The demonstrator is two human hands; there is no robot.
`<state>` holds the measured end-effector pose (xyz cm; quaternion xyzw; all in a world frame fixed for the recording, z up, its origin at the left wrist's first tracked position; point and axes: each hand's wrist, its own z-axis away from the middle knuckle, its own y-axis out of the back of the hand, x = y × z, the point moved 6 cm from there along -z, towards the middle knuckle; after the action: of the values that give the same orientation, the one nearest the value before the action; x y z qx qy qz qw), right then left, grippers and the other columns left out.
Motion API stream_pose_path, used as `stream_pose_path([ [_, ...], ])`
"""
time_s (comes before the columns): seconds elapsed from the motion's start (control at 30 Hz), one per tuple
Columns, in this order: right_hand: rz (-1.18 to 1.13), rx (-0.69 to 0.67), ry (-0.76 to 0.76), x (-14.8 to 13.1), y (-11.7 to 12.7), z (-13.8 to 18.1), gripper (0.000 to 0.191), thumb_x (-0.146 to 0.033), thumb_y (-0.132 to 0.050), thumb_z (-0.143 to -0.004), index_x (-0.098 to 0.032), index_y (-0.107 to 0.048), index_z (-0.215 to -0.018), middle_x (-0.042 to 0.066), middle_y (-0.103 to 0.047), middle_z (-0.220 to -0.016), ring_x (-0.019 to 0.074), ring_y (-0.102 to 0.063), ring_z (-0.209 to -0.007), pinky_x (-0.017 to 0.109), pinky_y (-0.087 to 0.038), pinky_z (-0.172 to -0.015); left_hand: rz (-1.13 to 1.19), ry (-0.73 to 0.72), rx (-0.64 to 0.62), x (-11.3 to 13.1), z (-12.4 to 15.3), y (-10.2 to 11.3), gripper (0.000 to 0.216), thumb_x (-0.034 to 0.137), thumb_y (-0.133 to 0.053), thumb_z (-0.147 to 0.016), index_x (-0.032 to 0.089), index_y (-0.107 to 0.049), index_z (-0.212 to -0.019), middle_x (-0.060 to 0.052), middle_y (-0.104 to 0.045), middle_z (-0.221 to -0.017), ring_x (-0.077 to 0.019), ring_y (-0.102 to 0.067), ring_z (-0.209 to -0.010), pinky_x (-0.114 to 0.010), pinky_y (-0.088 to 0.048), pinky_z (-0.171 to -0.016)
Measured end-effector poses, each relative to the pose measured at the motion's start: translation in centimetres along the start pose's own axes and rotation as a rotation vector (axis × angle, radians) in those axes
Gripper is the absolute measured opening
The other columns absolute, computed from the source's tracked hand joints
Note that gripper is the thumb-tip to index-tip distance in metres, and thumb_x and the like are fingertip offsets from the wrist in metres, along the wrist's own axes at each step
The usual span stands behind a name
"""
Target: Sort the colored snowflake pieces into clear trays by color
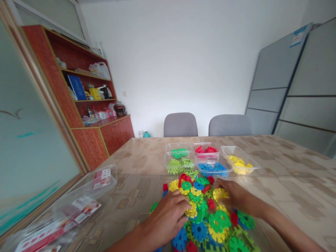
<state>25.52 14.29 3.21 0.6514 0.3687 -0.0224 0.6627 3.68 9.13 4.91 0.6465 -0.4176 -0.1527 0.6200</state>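
A mixed pile of notched plastic discs and small connector pieces in green (219,220), blue (199,231), yellow and red lies on the table before me. My left hand (169,213) rests over the pile's left side, fingers curled, their tips against a yellow notched disc (192,211). At the right side, my right hand (232,196) grips another yellow notched disc (219,194) between thumb and fingers. Behind the pile, clear tubs hold sorted pieces: yellow (237,162), blue (212,168), red (207,150), light green (178,166) and green (179,153).
Clear plastic lids with printed labels (85,208) lie on the table's left side. The table (131,157) has a patterned cover. Two grey chairs (180,125) stand beyond it. A wooden shelf unit (89,82) is at the left, grey cabinets (275,77) at the right.
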Motion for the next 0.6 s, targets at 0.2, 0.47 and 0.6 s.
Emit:
stream_pose_path([
  [0.2, -0.129, -0.023, 0.057, -2.3, 1.8, -0.4, 0.012, -0.03, -0.055, -0.085, -0.021, -0.063, -0.086, 0.0, -0.065, -0.077, 0.0185, -0.059, -0.071, 0.029, -0.047, -0.066, -0.06, -0.016, 0.018, -0.1, 0.0, 0.7, 0.017, 0.016, -0.048, -0.092, 0.019, -0.063, -0.099, -0.005, -0.064, -0.091, -0.0208, -0.056, -0.089, -0.031, -0.042, -0.079],
  [0.47, -0.216, -0.16, 0.056, -2.2, 0.7, 0.3, 0.013, -0.027, -0.054, -0.088, -0.019, -0.063, -0.083, 0.001, -0.066, -0.076, 0.0156, -0.059, -0.066, 0.025, -0.043, -0.057, 0.208, 0.154, 0.138, -1.2, 0.2, 1.6, 0.032, 0.005, -0.053, -0.079, 0.021, -0.065, -0.104, -0.003, -0.066, -0.093, -0.0168, -0.059, -0.087, -0.024, -0.043, -0.077],
  [0.6, -0.131, -0.105, 0.084, -2.0, 1.0, 0.0, 0.015, -0.027, -0.053, -0.088, -0.019, -0.065, -0.084, 0.004, -0.069, -0.083, 0.0198, -0.062, -0.077, 0.03, -0.046, -0.067, 0.161, 0.118, 0.069, -1.0, 0.5, 2.0, 0.03, 0.004, -0.05, -0.08, 0.02, -0.069, -0.097, -0.003, -0.067, -0.092, -0.0178, -0.06, -0.09, -0.025, -0.041, -0.08],
])
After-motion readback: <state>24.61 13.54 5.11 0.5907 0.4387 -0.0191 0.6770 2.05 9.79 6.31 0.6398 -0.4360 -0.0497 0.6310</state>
